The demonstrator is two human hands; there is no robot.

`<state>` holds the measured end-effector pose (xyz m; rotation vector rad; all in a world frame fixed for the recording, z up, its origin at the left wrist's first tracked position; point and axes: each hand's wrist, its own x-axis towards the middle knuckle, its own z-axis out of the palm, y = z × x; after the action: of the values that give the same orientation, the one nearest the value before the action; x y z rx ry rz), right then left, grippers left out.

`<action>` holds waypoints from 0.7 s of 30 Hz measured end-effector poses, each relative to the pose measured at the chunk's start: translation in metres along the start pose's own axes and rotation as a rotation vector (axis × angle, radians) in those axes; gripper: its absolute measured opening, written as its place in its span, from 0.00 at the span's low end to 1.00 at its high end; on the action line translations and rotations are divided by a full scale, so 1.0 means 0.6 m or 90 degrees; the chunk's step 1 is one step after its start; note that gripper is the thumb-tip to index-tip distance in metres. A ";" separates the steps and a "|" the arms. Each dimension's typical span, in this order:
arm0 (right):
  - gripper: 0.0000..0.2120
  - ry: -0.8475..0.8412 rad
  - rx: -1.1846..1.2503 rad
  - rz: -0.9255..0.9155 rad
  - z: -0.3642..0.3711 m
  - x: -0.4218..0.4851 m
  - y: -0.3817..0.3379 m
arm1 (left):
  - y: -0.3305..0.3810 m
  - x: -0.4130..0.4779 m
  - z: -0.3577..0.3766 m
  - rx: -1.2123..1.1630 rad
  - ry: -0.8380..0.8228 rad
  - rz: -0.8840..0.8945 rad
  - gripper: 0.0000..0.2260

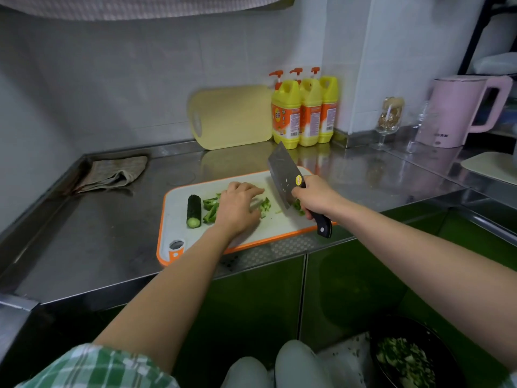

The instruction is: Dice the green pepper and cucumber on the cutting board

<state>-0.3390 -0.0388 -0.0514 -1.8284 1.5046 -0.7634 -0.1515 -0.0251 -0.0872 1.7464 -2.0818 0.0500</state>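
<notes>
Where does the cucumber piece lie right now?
In the head view, the cucumber piece lies at the left of the cutting board, just left of the green pepper strips.

Orange-rimmed white cutting board (179,203); dark green cucumber (194,210); pink kettle (458,110).

Short-sleeved plaid shirt, pale trousers, bare arms.
Green-and-white checked sleeve (92,368) on the left upper arm; forearms uncovered down to the left hand (237,208) and right hand (316,196); light grey trousers (293,365) over both knees at the bottom edge.
</notes>
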 end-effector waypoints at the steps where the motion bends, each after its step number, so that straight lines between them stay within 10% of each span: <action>1: 0.11 0.004 0.008 0.004 -0.001 0.000 0.004 | 0.001 0.009 -0.001 0.013 -0.041 0.028 0.25; 6: 0.12 0.002 0.025 0.010 -0.009 -0.001 0.009 | 0.022 0.044 -0.002 0.077 -0.190 0.117 0.21; 21: 0.05 -0.085 -0.128 -0.022 -0.001 -0.021 -0.025 | 0.003 0.002 0.000 0.058 -0.014 -0.017 0.23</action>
<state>-0.3323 -0.0243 -0.0398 -2.0145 1.5114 -0.5086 -0.1532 -0.0257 -0.0867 1.8356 -2.1008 0.1201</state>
